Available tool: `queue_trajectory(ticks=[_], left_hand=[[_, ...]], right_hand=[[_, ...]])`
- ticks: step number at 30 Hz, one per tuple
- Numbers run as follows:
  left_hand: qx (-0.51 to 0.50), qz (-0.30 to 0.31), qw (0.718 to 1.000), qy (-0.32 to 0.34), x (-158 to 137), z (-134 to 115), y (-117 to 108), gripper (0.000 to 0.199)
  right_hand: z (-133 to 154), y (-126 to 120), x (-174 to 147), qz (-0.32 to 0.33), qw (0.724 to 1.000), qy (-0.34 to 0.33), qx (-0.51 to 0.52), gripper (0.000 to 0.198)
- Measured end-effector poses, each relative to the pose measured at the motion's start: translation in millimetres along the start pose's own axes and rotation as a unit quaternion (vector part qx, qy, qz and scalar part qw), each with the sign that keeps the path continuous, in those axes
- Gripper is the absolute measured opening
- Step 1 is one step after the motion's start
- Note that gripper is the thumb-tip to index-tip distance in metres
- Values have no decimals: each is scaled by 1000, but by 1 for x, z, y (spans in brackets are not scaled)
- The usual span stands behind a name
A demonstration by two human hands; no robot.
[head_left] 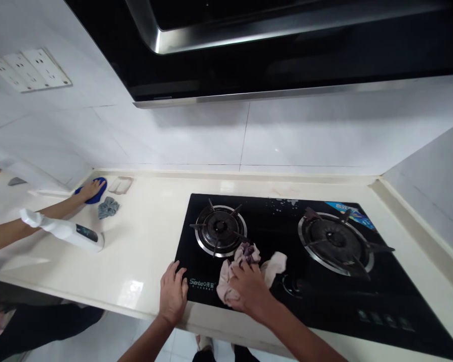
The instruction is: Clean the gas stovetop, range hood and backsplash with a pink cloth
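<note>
Over the stove (pixel 274 221) a dark hood (pixel 287 60) hangs out from the tiled wall (pixel 189 136). The left burner (pixel 221 229), with its prongs standing up, sits just behind my right hand (pixel 249 286); the right burner (pixel 335 241) is farther off, and a knob (pixel 293 285) lies a little to the right of my fingers. To my left, a white bottle (pixel 70 232) stands on the counter (pixel 143 236) with a crumpled gray rag (pixel 108 207) and a small dish (pixel 121 185) behind it. Another person's hand (pixel 91 190) presses on a blue cloth (pixel 97 198) in the corner.

The stove's front edge runs close to the counter's front edge, leaving a narrow pale strip. Pale counter stretches between the bottle and the stove's left side, and flat black glass lies between the two burners.

My pink-white cloth (pixel 225 281) is on the stove, in front of the left burner. It is bunched and creased, with a purplish patch at the back and a loose end trailing right, toward the knob. My right fingers are bent over it, holding it down against the glass. My left hand (pixel 173 291) rests at the stove's front left corner, holding nothing, its fingers slightly spread and loosely bent.
</note>
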State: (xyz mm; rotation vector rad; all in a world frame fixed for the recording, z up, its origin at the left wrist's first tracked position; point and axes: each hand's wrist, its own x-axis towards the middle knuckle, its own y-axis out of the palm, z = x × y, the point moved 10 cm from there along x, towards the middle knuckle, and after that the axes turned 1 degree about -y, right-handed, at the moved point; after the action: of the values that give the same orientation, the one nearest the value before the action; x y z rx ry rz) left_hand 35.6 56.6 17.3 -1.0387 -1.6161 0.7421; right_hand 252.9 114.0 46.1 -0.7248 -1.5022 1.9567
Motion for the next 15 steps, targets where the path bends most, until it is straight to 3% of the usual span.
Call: queue_trajectory(ticks=[6, 10, 12, 15], left_hand=[[-166, -39, 984, -46, -3, 18, -1, 36], [-311, -129, 917, -212, -22, 67, -15, 47], [-340, -143, 889, -272, -34, 89, -20, 54], [-335, -125, 901, -245, -31, 98, -29, 60]], right_hand=[[69, 41, 13, -93, 989, 71, 87, 61], [121, 38, 64, -118, 984, 16, 136, 64], [144, 29, 87, -126, 982, -31, 137, 66], [160, 19, 102, -133, 982, -78, 109, 63]])
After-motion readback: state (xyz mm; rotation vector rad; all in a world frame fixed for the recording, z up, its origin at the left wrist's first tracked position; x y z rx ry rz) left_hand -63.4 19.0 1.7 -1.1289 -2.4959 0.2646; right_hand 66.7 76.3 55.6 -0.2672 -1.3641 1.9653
